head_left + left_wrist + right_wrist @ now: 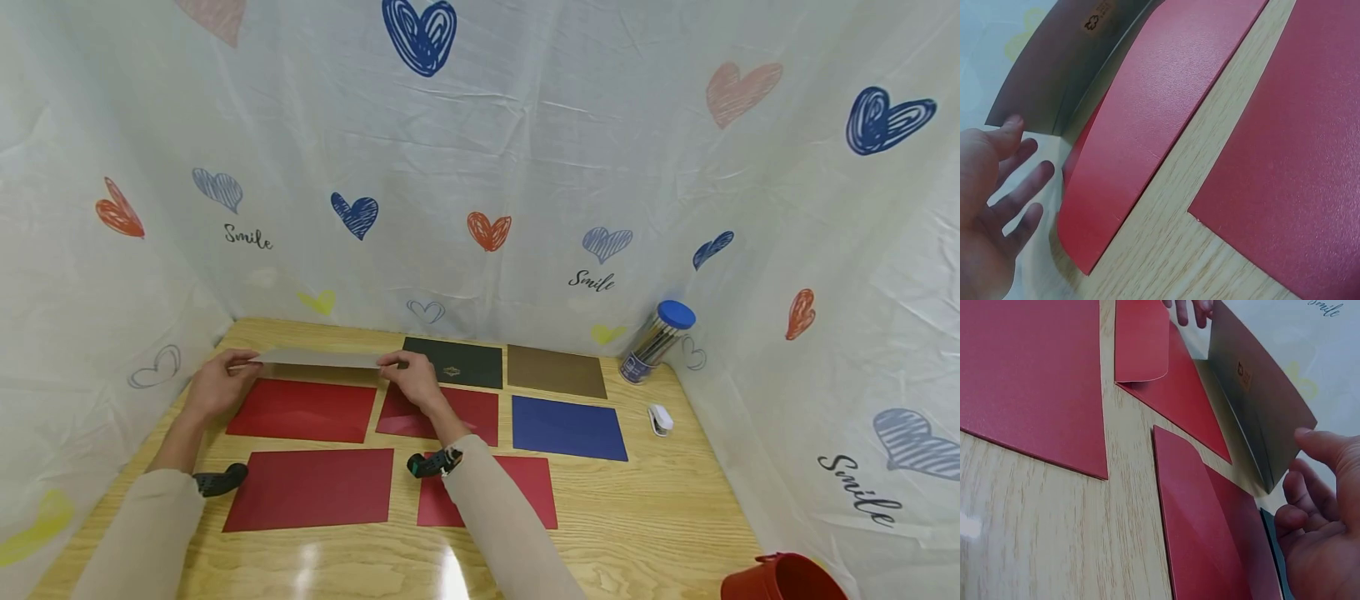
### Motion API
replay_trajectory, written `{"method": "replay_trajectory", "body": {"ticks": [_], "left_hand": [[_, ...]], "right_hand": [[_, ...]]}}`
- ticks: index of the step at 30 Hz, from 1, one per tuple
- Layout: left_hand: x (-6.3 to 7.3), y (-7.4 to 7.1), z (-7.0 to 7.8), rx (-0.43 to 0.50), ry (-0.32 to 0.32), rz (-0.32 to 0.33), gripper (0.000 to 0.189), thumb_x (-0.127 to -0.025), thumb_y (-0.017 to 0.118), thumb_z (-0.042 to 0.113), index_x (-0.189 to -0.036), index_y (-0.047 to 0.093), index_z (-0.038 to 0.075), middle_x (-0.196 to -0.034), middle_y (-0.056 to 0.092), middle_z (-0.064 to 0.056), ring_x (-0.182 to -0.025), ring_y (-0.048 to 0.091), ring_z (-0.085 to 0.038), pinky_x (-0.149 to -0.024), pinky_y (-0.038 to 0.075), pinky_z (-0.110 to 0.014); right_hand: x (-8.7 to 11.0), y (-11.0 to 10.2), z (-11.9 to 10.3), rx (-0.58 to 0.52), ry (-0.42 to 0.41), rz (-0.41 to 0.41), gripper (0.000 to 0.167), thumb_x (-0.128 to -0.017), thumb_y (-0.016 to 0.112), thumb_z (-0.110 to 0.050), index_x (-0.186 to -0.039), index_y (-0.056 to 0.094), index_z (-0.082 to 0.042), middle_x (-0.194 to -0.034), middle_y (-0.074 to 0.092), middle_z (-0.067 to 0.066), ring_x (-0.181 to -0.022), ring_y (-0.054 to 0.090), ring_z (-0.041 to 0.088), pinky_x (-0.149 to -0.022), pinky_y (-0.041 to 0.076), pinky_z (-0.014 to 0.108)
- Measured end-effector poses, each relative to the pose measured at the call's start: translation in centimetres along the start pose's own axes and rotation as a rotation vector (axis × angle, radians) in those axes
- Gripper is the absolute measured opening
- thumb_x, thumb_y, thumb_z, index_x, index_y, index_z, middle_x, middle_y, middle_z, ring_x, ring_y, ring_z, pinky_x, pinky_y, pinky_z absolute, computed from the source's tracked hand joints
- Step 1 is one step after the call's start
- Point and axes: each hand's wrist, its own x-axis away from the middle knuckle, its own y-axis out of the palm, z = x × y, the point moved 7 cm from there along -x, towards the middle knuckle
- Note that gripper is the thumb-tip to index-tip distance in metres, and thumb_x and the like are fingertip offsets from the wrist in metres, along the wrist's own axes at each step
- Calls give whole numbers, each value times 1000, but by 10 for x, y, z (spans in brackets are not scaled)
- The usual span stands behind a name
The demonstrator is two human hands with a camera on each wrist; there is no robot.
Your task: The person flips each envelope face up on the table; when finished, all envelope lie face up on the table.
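Observation:
Between both hands a grey folded card (pixel 315 357) is raised at the back left of the table, a small printed emblem on its near face. My left hand (pixel 225 385) pinches its left corner; in the left wrist view the thumb lies on the corner, with several fingers spread below. At the other end my right hand (pixel 412 379) pinches the right corner, its lower fingers curled in the right wrist view. Below the card lies a bright red envelope (pixel 303 412) with a flap. A darker red envelope (pixel 1191 506) lies under my right hand.
Dark red (pixel 315 490), crimson (pixel 528 487), blue (pixel 567 427), brown (pixel 557 372) and dark green (pixel 468 365) flat pieces lie in rows. At the right stand a blue-lidded tub (pixel 652 346), a small white object (pixel 661 419) and a red bucket (pixel 783 579). A printed curtain surrounds the table.

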Motion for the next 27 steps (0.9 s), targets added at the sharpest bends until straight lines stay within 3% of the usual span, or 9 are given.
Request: {"method": "replay_trajectory", "body": {"ticks": [8,11,14,16,21,27], "left_hand": [[0,0,-1,44,-34,-3,40,-110,42,21,-134,53,-8,-128,60,-33,-115,59,-46,-91,48,-54],[-1,0,-4,49,-48,-1,39,-110,42,22,-133,53,-8,-129,61,-32,-100,66,-18,-88,52,-42],[-2,0,-6,64,-58,2,39,-109,43,23,-133,53,-8,-128,60,-33,-88,52,12,-79,51,-23],[-2,0,-7,85,-59,4,40,-109,43,24,-132,53,-8,-128,60,-34,-84,44,20,-73,47,-14],[-2,0,-7,135,-47,14,43,-109,43,27,-131,53,-8,-128,58,-36,-80,48,22,-69,46,-8],[-2,0,-7,169,-21,25,40,-109,45,23,-130,53,-10,-126,58,-36,-80,53,18,-70,50,-11]], "right_hand": [[-1,-1,1,-4,5,14,22,-92,74,-27,-109,79,-15,-98,72,-9,-85,56,8,-71,44,26],[0,-1,1,0,6,17,22,-91,75,-28,-109,79,-16,-100,72,-10,-86,56,8,-71,44,26],[0,-2,1,-5,5,28,20,-91,76,-29,-106,79,-18,-97,71,-11,-84,57,9,-71,45,26],[0,-3,1,-19,5,37,18,-91,76,-30,-105,79,-19,-94,71,-10,-83,61,11,-71,48,27],[0,-4,0,-100,-1,46,16,-92,75,-27,-105,77,-17,-89,73,-8,-87,72,23,-78,57,38],[-1,-5,-1,-133,-12,55,14,-91,76,-27,-101,78,-18,-86,74,-7,-89,73,30,-81,58,44]]}}
